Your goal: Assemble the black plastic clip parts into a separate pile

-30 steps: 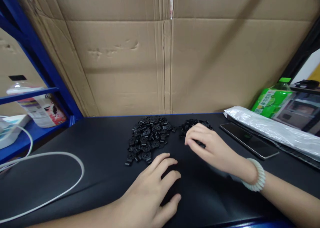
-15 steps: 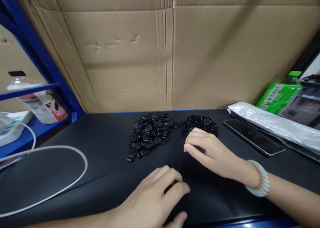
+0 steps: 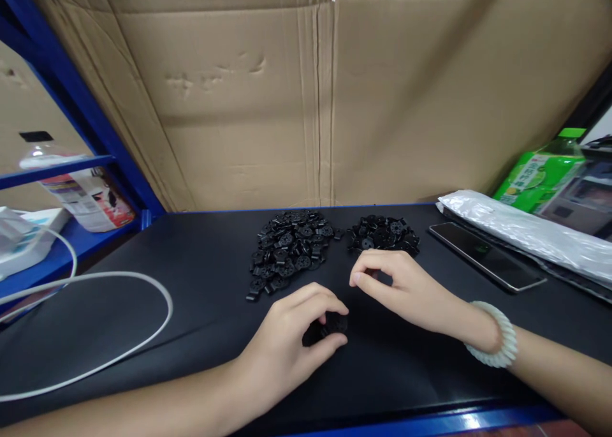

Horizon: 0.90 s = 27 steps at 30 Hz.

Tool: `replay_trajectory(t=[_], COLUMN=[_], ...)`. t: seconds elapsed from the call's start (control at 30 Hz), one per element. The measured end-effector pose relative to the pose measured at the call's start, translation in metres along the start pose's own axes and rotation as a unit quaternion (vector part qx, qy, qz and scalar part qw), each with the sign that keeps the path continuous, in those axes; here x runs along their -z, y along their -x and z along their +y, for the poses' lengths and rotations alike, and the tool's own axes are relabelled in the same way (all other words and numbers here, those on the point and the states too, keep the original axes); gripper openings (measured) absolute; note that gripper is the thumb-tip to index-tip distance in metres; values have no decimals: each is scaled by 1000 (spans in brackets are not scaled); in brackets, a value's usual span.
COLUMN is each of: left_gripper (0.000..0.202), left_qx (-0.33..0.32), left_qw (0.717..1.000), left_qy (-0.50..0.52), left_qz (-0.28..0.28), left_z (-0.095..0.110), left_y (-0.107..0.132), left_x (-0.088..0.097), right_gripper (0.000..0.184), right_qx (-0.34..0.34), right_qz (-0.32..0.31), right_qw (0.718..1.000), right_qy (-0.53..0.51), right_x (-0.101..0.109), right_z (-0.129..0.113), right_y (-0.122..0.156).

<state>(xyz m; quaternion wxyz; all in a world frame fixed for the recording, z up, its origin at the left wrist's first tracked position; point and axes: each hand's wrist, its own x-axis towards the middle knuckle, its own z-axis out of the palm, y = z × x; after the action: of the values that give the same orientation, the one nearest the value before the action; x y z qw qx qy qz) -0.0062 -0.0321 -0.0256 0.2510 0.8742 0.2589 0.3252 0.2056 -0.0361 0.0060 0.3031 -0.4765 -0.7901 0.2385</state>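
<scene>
My left hand [image 3: 291, 332] is low over the black table top, thumb and fingers curled round a small round black plastic part [image 3: 337, 323] with holes in its face. My right hand [image 3: 396, 284], with a pale beaded bracelet [image 3: 500, 335] on the wrist, has its thumb and fingertips pinched together; whatever may be between them is hidden. Just beyond that hand lies a smaller pile of black plastic parts [image 3: 382, 233]. A larger pile of similar parts [image 3: 291, 249] spreads farther left, past my left hand.
A phone [image 3: 485, 255] and a silvery plastic package [image 3: 530, 229] lie on the right, with a green-labelled bottle [image 3: 538, 172] behind. A white cable [image 3: 162, 296] loops over the table's left side. Cardboard [image 3: 239, 105] stands along the back; a bottle [image 3: 90, 198] rests on the blue shelf.
My left hand has moved up and turned, its thumb and fingers now round the small black part. The right hand stays nearly in place, pinched. The view has tilted slightly.
</scene>
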Motion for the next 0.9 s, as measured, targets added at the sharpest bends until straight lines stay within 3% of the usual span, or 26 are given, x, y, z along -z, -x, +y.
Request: replay_trajectory(t=[0.1, 0.23, 0.33, 0.53, 0.7, 0.9], left_gripper=[22, 23, 26, 30, 33, 23], left_qx=[-19, -40, -49, -61, -62, -26], left_qw=[999, 995, 994, 995, 995, 995], left_qy=[13, 16, 18, 32, 48, 79], left_qz=[46, 85, 96, 77, 56, 58], left_z=[5, 9, 10, 10, 10, 11], left_y=[-2, -3, -2, 0, -2, -5], left_x=[3, 5, 4, -3, -4, -4], right_gripper=[16, 20, 18, 30, 37, 37], right_qx=[-106, -173, -178, -151, -157, -152], right_qz=[-86, -202, -238, -249, -228, -237], right_qw=[970, 849, 802, 787, 806, 815], right_qy=[-201, -457, -518, -544, -523, -507], right_x=[-2, -6, -10, -18, -20, -22], right_z=[1, -1, -5, -7, -8, -8], right_y=[-1, 0, 1, 0, 0, 0])
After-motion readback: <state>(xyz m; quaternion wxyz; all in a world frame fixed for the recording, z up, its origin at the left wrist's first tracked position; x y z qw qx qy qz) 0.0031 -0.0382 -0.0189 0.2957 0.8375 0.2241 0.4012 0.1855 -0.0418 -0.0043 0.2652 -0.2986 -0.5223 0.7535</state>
